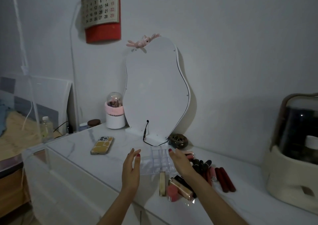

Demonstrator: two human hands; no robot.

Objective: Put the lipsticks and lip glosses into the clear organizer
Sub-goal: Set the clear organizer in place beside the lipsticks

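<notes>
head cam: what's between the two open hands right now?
In the head view, the clear gridded plastic organizer sits on the white marble-look tabletop between the left hand and the right hand. Neither hand holds anything; its compartments look empty.

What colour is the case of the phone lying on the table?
The phone case is yellow with lighter patches and a clear edge, seen in the head view.

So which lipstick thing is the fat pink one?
The short coral-pink tube at the near edge of the pile, beside the gold-capped ones. It is stubbier and pinker than the long dark red sticks on the right.
</notes>
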